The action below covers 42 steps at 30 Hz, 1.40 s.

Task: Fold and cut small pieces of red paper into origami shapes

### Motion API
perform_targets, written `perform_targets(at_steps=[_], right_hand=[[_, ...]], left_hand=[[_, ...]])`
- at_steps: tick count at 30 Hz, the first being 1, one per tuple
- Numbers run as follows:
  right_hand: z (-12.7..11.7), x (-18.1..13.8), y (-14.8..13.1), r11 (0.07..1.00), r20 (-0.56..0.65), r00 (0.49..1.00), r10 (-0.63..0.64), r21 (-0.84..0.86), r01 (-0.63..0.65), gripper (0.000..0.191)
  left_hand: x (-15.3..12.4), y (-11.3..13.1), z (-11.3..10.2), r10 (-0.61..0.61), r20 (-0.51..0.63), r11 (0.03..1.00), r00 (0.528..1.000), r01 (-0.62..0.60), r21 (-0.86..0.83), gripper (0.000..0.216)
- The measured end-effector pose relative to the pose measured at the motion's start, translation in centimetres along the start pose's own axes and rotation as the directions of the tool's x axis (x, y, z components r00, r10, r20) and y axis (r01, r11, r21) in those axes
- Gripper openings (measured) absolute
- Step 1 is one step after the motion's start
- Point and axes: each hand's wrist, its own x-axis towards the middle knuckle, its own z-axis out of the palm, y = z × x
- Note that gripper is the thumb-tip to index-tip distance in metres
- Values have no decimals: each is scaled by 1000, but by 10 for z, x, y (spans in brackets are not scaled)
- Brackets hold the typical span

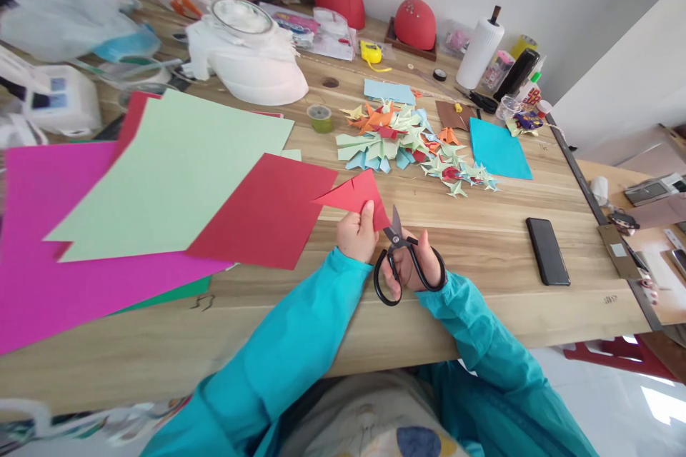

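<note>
My left hand pinches a folded piece of red paper, which has a small slit in its upper edge. In my right hand are black-handled scissors, their blades parted at the lower right corner of the red paper. Just left of the hands lies a flat red sheet, partly under a large pale green sheet. Beyond my hands sits a pile of folded paper stars in green, orange, red and blue.
A magenta sheet covers the table's left side. A blue square sheet and a black phone lie to the right. Farther back are a green spool, a yellow tape measure, a red pincushion and white stacked material.
</note>
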Motion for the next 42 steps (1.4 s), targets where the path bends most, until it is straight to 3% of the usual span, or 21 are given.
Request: perform_targets(at_steps=[7,16,21,33,38,42], right_hand=[[-4,1,7,999,50,998,-30,24,28,68],[-1,2,2,998,-26,1000,13,67,-11,73],[1,1,-1,997,-5,1000,-5,80,5,74],[3,-2,-3,998,91,994,-55,20,53,80],[5,-2,5,991,36,993,-109,-70,111,84],[11,-3,10,977,14,980,-196,-81,197,77]], left_hand=[[-3,-1,3,-14,-40,1000,999,14,-5,48],[-2,-9,5,17,-17,996,1000,-15,84,52],[-3,-2,2,20,-2,998,1000,-20,63,54],[-2,4,-2,-40,55,996,998,44,-79,56],[-3,5,0,-35,114,978,993,57,-200,57],[-4,7,1,-24,123,976,992,50,-214,58]])
